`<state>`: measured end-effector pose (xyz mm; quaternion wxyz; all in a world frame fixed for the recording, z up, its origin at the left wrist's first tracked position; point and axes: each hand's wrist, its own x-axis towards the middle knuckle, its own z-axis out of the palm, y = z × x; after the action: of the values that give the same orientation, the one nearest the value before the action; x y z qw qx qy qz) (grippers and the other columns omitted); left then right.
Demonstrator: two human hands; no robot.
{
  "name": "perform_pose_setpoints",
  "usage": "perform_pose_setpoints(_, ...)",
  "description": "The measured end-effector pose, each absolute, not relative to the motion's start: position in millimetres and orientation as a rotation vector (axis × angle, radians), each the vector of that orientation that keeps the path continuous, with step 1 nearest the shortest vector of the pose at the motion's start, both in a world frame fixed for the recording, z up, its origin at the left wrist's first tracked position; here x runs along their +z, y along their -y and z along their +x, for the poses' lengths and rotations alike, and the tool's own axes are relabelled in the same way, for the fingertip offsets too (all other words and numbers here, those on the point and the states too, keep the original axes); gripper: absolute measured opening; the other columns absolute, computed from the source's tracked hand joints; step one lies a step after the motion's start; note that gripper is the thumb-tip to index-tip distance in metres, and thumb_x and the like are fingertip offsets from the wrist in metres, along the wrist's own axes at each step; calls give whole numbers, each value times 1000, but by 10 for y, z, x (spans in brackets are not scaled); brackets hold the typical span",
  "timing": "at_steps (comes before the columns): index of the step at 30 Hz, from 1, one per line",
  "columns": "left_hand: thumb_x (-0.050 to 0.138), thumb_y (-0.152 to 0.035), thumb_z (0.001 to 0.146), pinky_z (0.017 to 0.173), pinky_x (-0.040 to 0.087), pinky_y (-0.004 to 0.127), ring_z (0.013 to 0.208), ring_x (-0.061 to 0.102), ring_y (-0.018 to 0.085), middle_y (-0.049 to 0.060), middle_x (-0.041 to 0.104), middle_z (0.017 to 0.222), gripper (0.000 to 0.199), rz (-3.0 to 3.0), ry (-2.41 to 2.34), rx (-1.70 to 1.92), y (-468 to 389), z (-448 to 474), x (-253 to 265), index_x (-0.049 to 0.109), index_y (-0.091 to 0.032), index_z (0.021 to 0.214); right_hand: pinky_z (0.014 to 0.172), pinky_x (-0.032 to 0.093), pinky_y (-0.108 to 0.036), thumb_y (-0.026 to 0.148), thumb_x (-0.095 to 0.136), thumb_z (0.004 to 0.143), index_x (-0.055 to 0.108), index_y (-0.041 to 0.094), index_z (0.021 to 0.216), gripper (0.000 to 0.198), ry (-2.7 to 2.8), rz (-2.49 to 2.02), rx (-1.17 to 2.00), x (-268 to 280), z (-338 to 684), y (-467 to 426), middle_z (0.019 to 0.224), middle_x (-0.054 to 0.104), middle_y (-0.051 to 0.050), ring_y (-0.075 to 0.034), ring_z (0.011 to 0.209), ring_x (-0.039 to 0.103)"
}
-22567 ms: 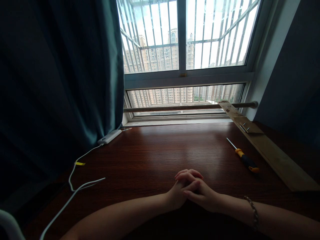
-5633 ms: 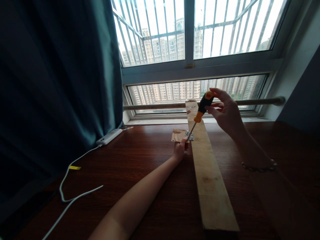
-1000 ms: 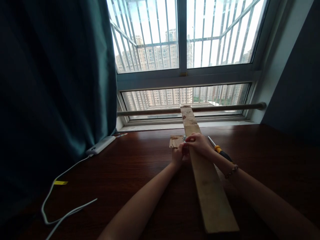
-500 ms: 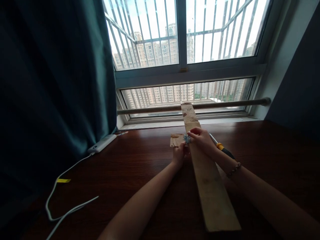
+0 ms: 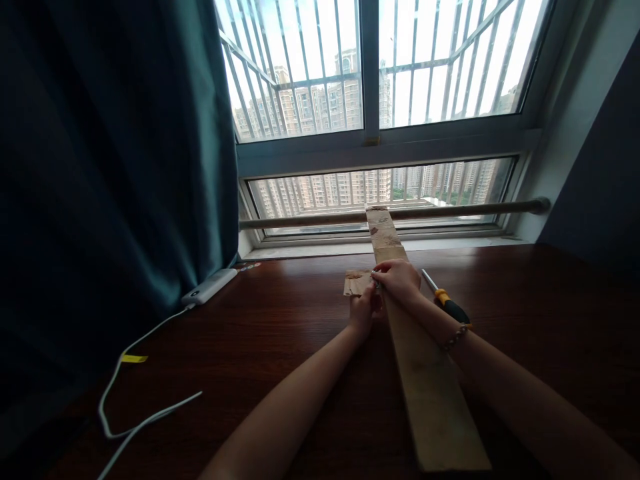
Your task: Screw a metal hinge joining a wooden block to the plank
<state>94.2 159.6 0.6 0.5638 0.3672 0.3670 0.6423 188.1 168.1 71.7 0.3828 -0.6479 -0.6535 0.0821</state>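
A long wooden board lies lengthwise across the dark table, and a small wooden block sits against its left side. Where the two meet is a metal hinge, now mostly covered by my fingers. My left hand is closed on the block's near edge, its thumb by the hinge. Above the hinge, my right hand rests over the board with thumb and forefinger pinched on a tiny bright piece that looks like a screw. Right of the board lies a screwdriver with a yellow and black handle.
A white power strip with a white cable lies on the left beside a dark blue curtain. A horizontal rail runs along the barred window behind the table.
My right hand has shifted slightly left and down, its fingertips now over the hinge and hiding most of it. My left hand stays at the block. The whole view has shifted a little.
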Motion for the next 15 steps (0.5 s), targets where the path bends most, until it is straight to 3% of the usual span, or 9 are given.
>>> perform_pose_setpoints(5, 55, -35, 67, 30, 22, 21, 26, 34, 7, -2, 40, 31, 29, 837, -860, 1487, -1532, 983, 95, 47, -16, 47, 52, 36, -23, 44, 64, 60, 71, 31, 74, 21, 1613, -1650, 233, 675, 1891, -1699, 73, 69, 4, -15, 67, 61)
perform_pose_setpoints(15, 53, -30, 68, 30, 20, 20, 26, 34, 7, -3, 43, 32, 24, 874, -848, 1499, -1552, 973, 139, 49, -14, 51, 49, 36, -23, 44, 66, 57, 71, 28, 71, 22, 1521, -1616, 391, 643, 1919, -1754, 65, 69, 3, -14, 60, 61)
